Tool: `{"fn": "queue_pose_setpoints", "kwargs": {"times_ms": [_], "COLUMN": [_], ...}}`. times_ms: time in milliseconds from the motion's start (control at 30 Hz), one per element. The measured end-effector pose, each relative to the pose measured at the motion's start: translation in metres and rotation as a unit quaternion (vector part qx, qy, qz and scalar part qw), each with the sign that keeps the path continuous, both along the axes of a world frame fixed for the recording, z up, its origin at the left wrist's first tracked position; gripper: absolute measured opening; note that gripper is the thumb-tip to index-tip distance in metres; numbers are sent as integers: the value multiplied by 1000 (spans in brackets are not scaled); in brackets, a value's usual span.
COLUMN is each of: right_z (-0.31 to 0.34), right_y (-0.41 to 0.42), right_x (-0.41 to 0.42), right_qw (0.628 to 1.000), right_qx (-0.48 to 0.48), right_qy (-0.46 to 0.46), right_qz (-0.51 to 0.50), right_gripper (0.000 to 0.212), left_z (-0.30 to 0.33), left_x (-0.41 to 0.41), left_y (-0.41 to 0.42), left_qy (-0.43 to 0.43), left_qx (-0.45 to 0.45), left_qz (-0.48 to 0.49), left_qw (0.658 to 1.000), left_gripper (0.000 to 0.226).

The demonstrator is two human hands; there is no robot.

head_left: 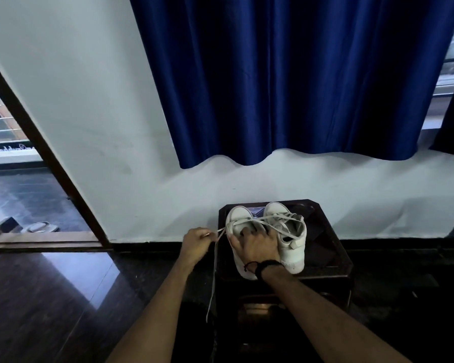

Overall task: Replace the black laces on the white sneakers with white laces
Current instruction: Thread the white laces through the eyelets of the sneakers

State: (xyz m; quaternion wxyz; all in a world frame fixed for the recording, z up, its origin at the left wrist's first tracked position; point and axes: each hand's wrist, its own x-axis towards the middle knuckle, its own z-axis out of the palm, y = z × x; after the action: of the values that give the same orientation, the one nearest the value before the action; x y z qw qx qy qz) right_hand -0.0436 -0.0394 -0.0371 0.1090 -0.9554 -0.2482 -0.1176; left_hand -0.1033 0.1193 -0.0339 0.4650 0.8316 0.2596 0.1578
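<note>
Two white sneakers stand side by side on a small dark wooden table, toes pointing away from me. My right hand rests on the left sneaker, fingers curled into its opening. A white lace loops loosely across both shoes, over the right sneaker. My left hand is left of the table and pinches the lace's end; the rest of that lace hangs down along the table's left side. No black lace is visible.
A blue curtain hangs on the white wall behind the table. The floor is dark and glossy. At the left, a brown door frame opens onto a balcony where a pair of sandals lies.
</note>
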Motion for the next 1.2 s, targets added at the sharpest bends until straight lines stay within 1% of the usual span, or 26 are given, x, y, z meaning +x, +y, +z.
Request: {"fn": "queue_pose_setpoints", "kwargs": {"times_ms": [33, 67, 100, 167, 233, 267, 300, 333, 367, 400, 433, 467, 500, 567, 600, 667, 733, 767, 833, 933, 967, 1000, 1033, 1100, 1133, 1200], "right_z": [-2, -4, -8, -13, -14, -13, -12, -11, -10, -10, -10, -9, -9, -6, -5, -3, -3, -4, -5, -4, -4, -5, -6, -7, -7, -8], "right_y": [1, 1, 2, 4, 5, 5, 4, 3, 2, 1, 1, 1, 1, 0, 0, -1, -1, -1, -1, 0, 0, 1, 1, 2, 2, 2], "right_x": [1, 2, 4, 6, 7, 7, 7, 7, 7, 6, 5, 5, 4, 3, 4, 3, 3, 3, 3, 3, 3, 4, 4, 4, 4, 5], "right_qw": [1000, 999, 999, 999, 1000, 1000, 1000, 1000, 1000, 1000, 1000, 1000, 1000, 1000, 1000, 999, 999, 999, 999, 1000, 1000, 1000, 1000, 1000, 1000, 999], "right_qx": [17, 28, 31, 32, 23, 21, 19, 15, 13, 13, 14, 16, 18, 17, 12, 5, 0, -2, -8, -7, -6, -7, -7, -6, -8, -14], "right_qy": [-6, -8, -4, 2, 4, 1, -1, 2, 5, 7, 7, 6, 7, 16, 23, 30, 32, 31, 22, 12, 12, 12, 14, 14, 16, 20], "right_qz": [-9, -15, -14, -15, -13, -15, -17, -17, -16, -16, -19, -21, -21, -14, -13, -14, -19, -21, -22, -22, -22, -23, -24, -24, -25, -24], "right_gripper": [57, 58, 60, 65, 70, 71, 70, 66, 63, 62, 61, 61, 61, 60, 61, 62, 62, 62, 63, 63, 63, 63, 64, 65, 65, 66], "left_z": [-2, -6, -11, -17, -12, -8, -5, -3, -3, -2, -2, -1, 0, 6, 5, -7, -27, -38, -58, -54, -48, -44, -41, -35, -31, -28], "left_x": [-10, -19, -28, -43, -51, -51, -49, -46, -42, -40, -38, -36, -33, -27, -25, -28, -43, -52, -63, -59, -54, -48, -41, -21, -11, 6], "left_y": [0, 2, 5, 8, 6, 2, -2, -7, -11, -16, -21, -27, -32, -41, -41, -40, -36, -34, -30, -37, -41, -44, -44, -41, -41, -44], "left_qy": [-45, -102, -160, -276, -359, -364, -326, -246, -139, -38, 34, 74, 87, 54, 18, -18, 51, 120, 262, 352, 342, 298, 229, 82, 43, 14], "left_qx": [-88, -200, -306, -471, -595, -615, -611, -574, -497, -402, -318, -262, -227, -202, -220, -270, -228, -183, -104, 24, 84, 128, 134, 21, -44, -121], "left_qz": [89, 179, 230, 217, 151, 126, 112, 100, 83, 53, 18, -12, -31, -14, 34, 161, 235, 238, 204, 171, 164, 157, 144, 78, 48, 21], "left_qw": [991, 958, 910, 809, 703, 688, 713, 774, 853, 913, 947, 962, 970, 978, 975, 949, 944, 946, 938, 920, 921, 933, 953, 993, 997, 992], "left_gripper": [25, 32, 37, 41, 30, 28, 31, 34, 37, 36, 30, 23, 22, 27, 26, 22, 22, 31, 53, 58, 55, 51, 47, 34, 28, 22]}}
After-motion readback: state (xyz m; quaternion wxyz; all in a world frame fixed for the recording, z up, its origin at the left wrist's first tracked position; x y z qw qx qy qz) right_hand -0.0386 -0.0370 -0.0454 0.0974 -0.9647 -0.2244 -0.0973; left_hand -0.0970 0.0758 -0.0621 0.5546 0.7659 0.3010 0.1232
